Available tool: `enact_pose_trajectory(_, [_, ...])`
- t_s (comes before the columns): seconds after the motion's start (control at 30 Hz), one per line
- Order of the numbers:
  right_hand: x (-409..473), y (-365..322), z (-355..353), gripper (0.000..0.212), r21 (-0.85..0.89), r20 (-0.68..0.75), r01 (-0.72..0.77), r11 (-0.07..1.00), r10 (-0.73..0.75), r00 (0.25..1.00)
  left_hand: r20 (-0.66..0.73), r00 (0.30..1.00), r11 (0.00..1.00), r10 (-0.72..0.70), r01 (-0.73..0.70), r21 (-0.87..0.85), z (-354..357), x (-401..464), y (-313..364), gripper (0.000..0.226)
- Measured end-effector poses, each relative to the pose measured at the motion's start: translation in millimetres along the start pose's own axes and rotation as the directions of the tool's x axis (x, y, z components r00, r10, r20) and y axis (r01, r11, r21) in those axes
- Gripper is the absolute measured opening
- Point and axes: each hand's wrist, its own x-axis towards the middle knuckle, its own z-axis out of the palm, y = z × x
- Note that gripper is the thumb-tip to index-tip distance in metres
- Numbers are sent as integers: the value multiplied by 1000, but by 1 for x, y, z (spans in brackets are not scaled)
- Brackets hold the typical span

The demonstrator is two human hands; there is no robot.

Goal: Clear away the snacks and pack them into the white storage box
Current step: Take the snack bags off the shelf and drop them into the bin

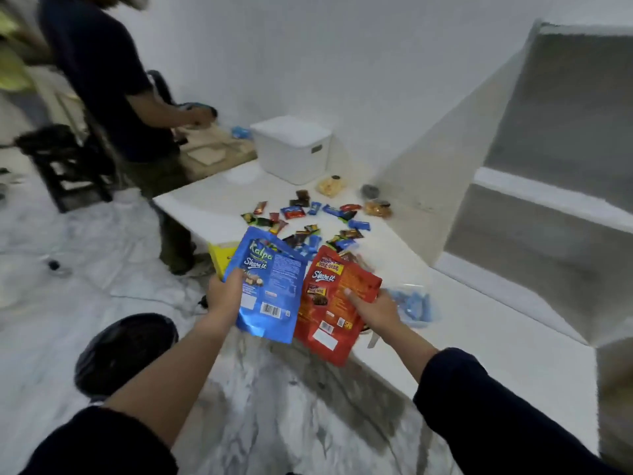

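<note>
**Now two snack bags are held up over the table edge**

Up front, a blue snack bag (270, 286) is gripped by the left hand (224, 296), with the fingers curled round its left edge and the thumb laid on its face. Just beside it, and partly overlapped by it, a red snack bag (334, 303) is pinched by the right hand (373, 311), the thumb pressed on the front near the right edge and the fingers tucked behind. Both bags are held above the near edge of the white table (212, 207), tilted with their tops away from the wearer.

Beyond the bags, small wrapped candies (308, 221) are scattered loosely over the table top in red, blue, green and dark wrappers. A yellow packet (221, 257) is partly hidden behind the blue bag. Two clear tubs of light-coloured snacks (331, 186) are set near the wall, well apart from each other, and a clear bag of pale blue pieces (412, 305) is seen just right of the right hand.

At the far end of the table the white storage box (291, 149) is placed against the wall, with its lid on.

To the left, a second person (113, 84) in dark clothing is seen standing, bent toward a lower surface. A dark round object (126, 351) is seen on the marbled floor (274, 406) beside the left forearm.
</note>
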Motion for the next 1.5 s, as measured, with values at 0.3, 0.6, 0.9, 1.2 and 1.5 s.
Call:
enact_pose_trajectory(0.3, [4,-65,240,46,-102,314,-1,995,33,949,-312,946,996,-84,92,9,-233,67,-42,45])
enact_pose_trajectory(0.6, [15,-36,410,92,-226,389,-46,973,133,911,-498,825,959,-267,280,-50,-346,98,-93,36])
enact_pose_trajectory(0.9, [75,-48,521,101,-406,421,-31,914,216,881,-585,662,848,-469,523,-87,-352,185,-134,35])
enact_pose_trajectory(1.2, [143,-58,598,93,-689,413,53,723,332,848,-628,509,720,-588,683,-122,-327,285,-168,53])
enact_pose_trajectory(1.5, [182,-16,699,91,-780,385,21,625,453,805,-591,476,638,-651,765,-87,-337,374,-229,59])
